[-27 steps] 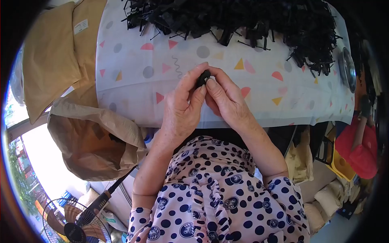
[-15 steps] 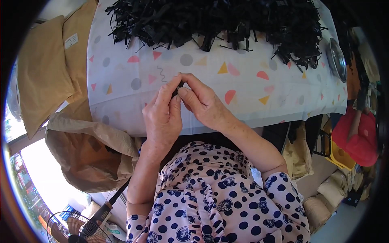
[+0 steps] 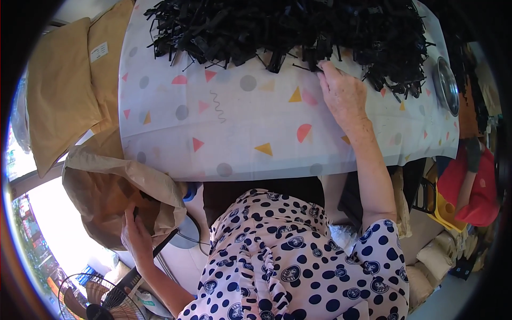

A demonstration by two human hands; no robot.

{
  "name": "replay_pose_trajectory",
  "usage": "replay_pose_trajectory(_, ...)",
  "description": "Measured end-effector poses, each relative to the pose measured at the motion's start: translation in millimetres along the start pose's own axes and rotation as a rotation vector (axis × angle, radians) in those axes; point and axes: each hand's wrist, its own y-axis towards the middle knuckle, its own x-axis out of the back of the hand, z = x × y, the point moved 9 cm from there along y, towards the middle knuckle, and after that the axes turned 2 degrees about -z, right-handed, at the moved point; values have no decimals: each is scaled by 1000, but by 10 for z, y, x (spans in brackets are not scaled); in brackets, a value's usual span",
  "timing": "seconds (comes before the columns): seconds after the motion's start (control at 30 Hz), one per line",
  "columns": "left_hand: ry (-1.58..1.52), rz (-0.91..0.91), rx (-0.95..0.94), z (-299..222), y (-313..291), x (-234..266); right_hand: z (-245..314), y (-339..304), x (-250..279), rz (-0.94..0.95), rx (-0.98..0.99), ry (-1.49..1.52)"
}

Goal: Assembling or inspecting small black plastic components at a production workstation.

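My left hand (image 3: 137, 237) is at the mouth of an open brown paper bag (image 3: 122, 160), left of my lap. Between its thumb and fingers shows a small black piece (image 3: 135, 212), its shape too small to make out. Across the table, a wide heap of black plastic parts (image 3: 240, 37), with thin straps sticking out, lies along the far side. My right hand (image 3: 344, 96) reaches to the near edge of this heap, its fingertips pinched on one of the black plastic parts; the fingers partly hide it.
A white cloth with coloured shapes (image 3: 245, 117) covers the table. At its right edge stands a round metal bowl (image 3: 447, 85). Large brown paper packages (image 3: 58, 90) lean at the left. A fan (image 3: 96, 298) stands lower left. Another person in red (image 3: 472, 186) is at the far right.
My hands, together over the table around a small black piece before, have parted. The left has moved down to the paper bag with a black piece; the right has reached forward to the heap.
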Motion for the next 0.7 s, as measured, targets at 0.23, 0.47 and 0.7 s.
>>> replay_pose_trajectory(0.23, -756, -110, -168, -885, 131, 47, 81, -88, 2, -1, -72, 484)
replay_pose_trajectory(0.47, -1414, 593, -310, -2699, 497, -589, 570, -408, -112, 353, -333, 1194)
replay_pose_trajectory(0.7, -1768, 787, -227, -2891, 516, -731, 882, -562, -112, 348, -157, 1265)
